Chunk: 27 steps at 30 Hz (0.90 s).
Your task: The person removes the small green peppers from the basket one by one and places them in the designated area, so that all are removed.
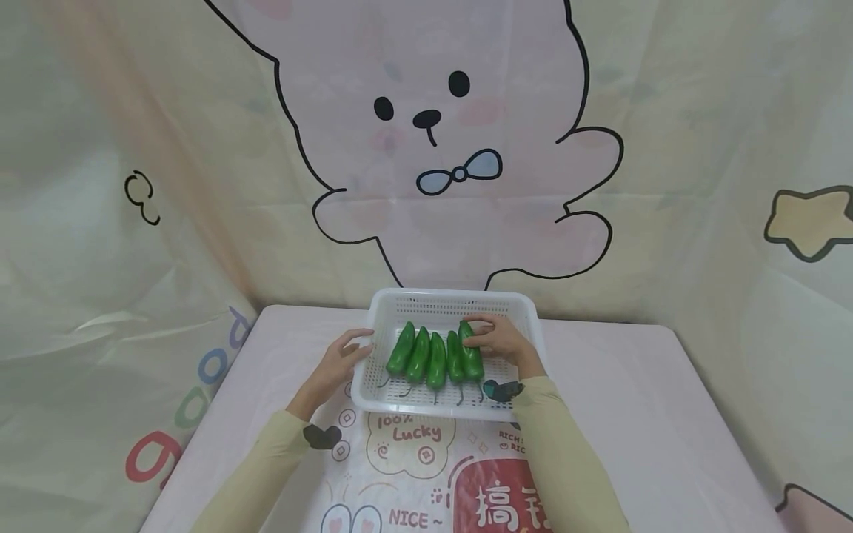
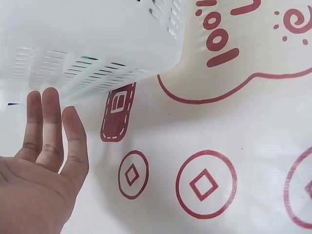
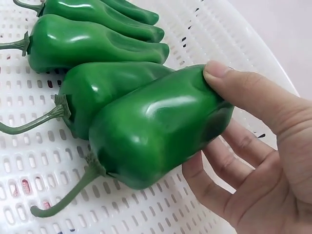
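Several glossy green peppers point(image 1: 436, 363) lie side by side in a white perforated plastic basket point(image 1: 453, 296), their stems toward the person. My right hand point(image 1: 500, 339) holds the rightmost pepper point(image 3: 161, 126), thumb on top near its tip and fingers curled round its far side. This pepper leans against its neighbour point(image 3: 107, 85) in the right wrist view. At the basket's left side is my left hand point(image 1: 341, 363). Its fingers point(image 2: 51, 117) are nearly straight, with the tips at the outer wall; the left wrist view shows no peppers clearly.
The basket stands near the back of a white table point(image 1: 613, 400), close to a cloth backdrop point(image 1: 440, 222) with a cartoon animal. Under its front lies a printed mat point(image 1: 400, 481) with red lettering. Another backdrop panel point(image 1: 100, 296) rises along the left side.
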Motion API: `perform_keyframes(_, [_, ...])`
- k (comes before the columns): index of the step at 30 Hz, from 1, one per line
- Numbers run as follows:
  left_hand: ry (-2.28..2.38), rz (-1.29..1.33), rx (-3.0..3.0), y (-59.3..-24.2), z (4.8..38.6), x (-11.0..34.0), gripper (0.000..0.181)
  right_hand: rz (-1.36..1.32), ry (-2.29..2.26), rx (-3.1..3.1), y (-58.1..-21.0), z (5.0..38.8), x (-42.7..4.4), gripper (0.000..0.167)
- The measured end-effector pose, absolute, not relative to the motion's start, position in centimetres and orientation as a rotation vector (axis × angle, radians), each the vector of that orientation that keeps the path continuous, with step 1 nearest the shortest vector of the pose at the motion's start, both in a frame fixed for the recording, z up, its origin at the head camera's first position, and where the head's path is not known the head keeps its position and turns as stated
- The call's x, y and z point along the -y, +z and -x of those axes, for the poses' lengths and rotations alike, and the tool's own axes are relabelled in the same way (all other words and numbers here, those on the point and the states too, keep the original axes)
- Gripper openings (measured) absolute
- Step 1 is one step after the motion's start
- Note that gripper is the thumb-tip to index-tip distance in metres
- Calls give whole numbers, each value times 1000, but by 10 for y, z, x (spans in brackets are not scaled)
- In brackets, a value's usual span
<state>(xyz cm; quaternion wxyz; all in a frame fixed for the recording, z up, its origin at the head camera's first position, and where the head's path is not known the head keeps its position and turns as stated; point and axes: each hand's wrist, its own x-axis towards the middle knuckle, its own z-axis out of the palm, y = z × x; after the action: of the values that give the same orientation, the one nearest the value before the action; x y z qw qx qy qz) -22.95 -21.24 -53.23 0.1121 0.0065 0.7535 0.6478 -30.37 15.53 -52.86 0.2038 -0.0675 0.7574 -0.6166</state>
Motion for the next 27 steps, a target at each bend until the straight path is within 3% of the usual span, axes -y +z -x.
perform_keyframes(20, [1837, 17, -2359, -533, 231, 208, 45, 290, -1822, -2158, -517, 305, -152, 60])
perform_keyframes(27, [1818, 5, -2362, -515, 224, 203, 45, 371, -1865, -2149, -510, 305, -148, 59])
